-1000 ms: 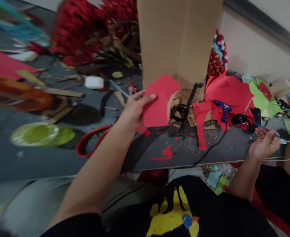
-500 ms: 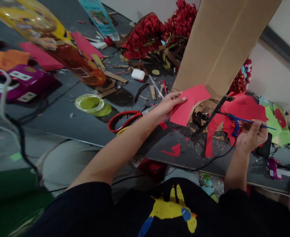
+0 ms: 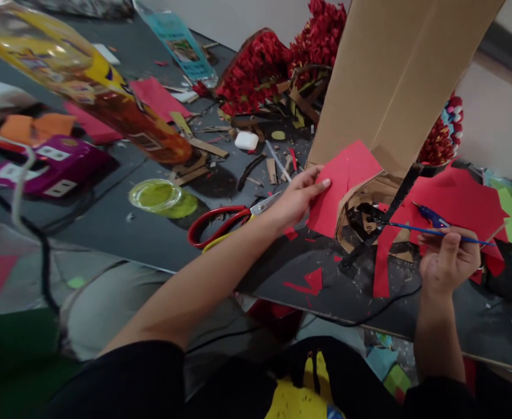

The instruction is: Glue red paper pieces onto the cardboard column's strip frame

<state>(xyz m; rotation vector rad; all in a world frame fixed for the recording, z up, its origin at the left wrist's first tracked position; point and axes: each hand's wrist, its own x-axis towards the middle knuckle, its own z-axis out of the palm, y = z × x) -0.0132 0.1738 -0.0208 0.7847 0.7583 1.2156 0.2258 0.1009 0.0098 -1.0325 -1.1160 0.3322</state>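
My left hand (image 3: 297,196) pinches the edge of a red paper sheet (image 3: 341,185) and presses it against the base of a tall upright cardboard piece (image 3: 395,75). My right hand (image 3: 448,262) is closed round a thin blue-handled brush (image 3: 430,231) whose tip points left at the cardboard base, where torn brown card and a black strip (image 3: 382,218) show. Red-handled scissors (image 3: 225,224) lie on the dark board just left of my left wrist.
The dark board (image 3: 107,215) holds a yellow-green lid (image 3: 155,195), a tipped orange drink bottle (image 3: 85,87), a purple box (image 3: 50,169), red paper flower clusters (image 3: 277,64), a blue glue gun (image 3: 433,215) on red paper scraps (image 3: 461,198), and a black cable (image 3: 369,314) along the near edge.
The view swung left and then steadied. My right hand moved in from the far right with the brush toward the cardboard base. My left hand kept hold of the red paper.
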